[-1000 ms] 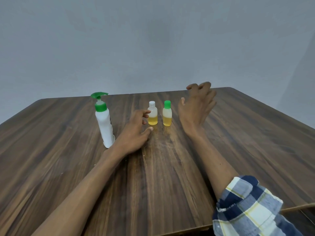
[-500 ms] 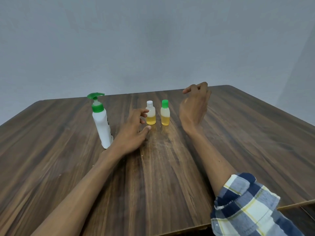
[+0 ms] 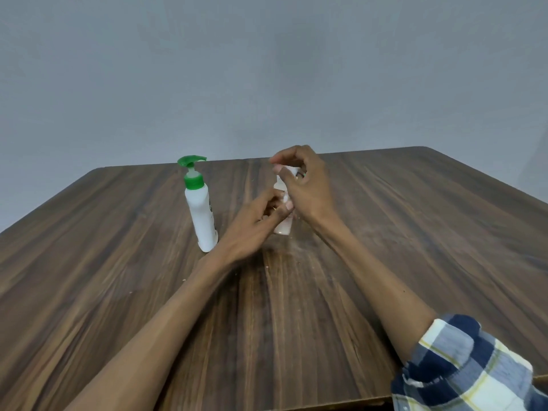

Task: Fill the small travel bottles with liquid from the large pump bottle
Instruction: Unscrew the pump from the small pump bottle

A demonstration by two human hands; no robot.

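Observation:
The large white pump bottle [image 3: 202, 215] with a green pump head stands upright left of centre on the wooden table [image 3: 118, 277]. Just right of it, my left hand [image 3: 252, 225] is closed around the body of the small white-capped travel bottle [image 3: 283, 228], which looks slightly lifted and is blurred. My right hand [image 3: 307, 185] comes over the bottle from the right, its fingertips pinched on the white cap at the top. The green-capped travel bottle is hidden behind my right hand, apart from a tiny green speck.
A plain grey wall rises behind the table's far edge. My right forearm, with a rolled blue, white and yellow checked sleeve [image 3: 462, 363], crosses the near right corner. Small crumbs dot the wood near my left wrist.
Both hands were open and apart beside the two small bottles. They have now closed on the white-capped one, left on its body, right on its cap. The view has tilted upward.

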